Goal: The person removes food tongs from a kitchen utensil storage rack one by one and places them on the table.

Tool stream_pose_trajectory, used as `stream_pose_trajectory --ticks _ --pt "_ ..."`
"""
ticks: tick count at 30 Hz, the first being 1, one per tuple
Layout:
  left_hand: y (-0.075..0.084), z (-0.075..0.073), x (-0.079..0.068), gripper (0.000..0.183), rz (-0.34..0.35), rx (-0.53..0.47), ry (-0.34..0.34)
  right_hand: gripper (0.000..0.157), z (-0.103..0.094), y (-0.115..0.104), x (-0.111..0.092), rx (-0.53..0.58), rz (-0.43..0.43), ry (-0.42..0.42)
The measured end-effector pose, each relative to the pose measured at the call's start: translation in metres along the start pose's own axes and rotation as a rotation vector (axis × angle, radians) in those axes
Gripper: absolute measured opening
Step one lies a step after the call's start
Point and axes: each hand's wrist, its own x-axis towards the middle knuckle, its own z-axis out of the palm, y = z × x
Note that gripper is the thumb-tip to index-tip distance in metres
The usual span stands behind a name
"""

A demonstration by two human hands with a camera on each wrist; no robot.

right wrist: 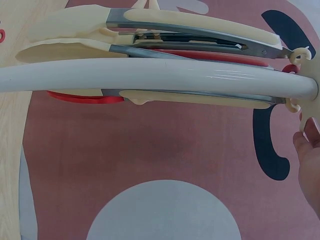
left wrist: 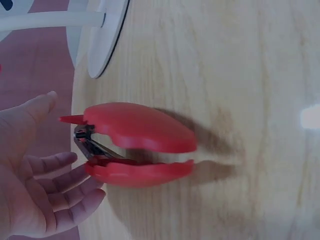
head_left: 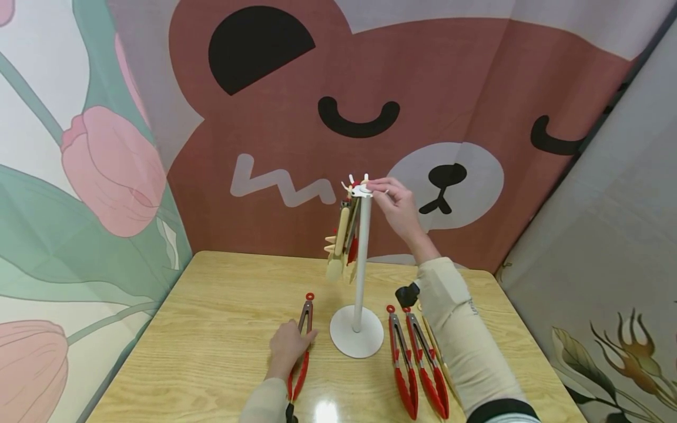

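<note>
A white stand (head_left: pixel 362 264) with a ring of hooks on top holds several hanging tongs (head_left: pixel 342 232). These have cream handles (right wrist: pixel 200 22), and red parts show among them. My right hand (head_left: pixel 399 208) is at the top of the stand, thumb and fingertips pinching the edge of the hook ring. Low over the table, my left hand (head_left: pixel 287 346) is beside red-tipped tongs (left wrist: pixel 140 125), its fingers loosely spread and not wrapped around them. Those tongs lie on the wood left of the stand's round base (head_left: pixel 357 348), their ends parted.
Two more red-tipped tongs, one nearer the stand (head_left: pixel 402 385) and one beside it (head_left: pixel 426 379), lie to its right. A thin cream utensil (head_left: pixel 435 338) is partly hidden by my right sleeve. A bear-print curtain (head_left: pixel 264 223) hangs behind the wooden table (head_left: pixel 211 329).
</note>
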Motion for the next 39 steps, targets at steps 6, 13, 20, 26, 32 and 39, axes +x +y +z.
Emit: stream_pose_trajectory --ticks 6,13,20,26,32,39 --pt "0.005 -0.004 0.002 0.030 0.105 -0.035 0.018 0.019 -0.001 -0.001 0.000 -0.003 0.000 -0.004" --pt "0.015 -0.014 0.005 0.022 0.178 -0.104 0.046 0.019 0.000 -0.001 0.000 -0.004 -0.009 0.006" --pt "0.023 -0.022 0.011 0.018 0.257 -0.112 0.085 0.019 -0.001 0.001 0.000 0.001 -0.005 0.005" --pt "0.032 -0.029 0.016 0.017 0.307 -0.113 0.144 0.019 0.000 0.000 -0.001 0.006 0.004 0.001" --pt "0.047 -0.041 0.016 0.028 0.314 -0.132 0.188 0.019 0.000 0.000 -0.001 0.011 0.007 0.007" --pt "0.062 -0.053 0.019 0.036 0.345 -0.178 0.235 0.019 0.000 0.000 -0.001 0.002 0.005 0.002"
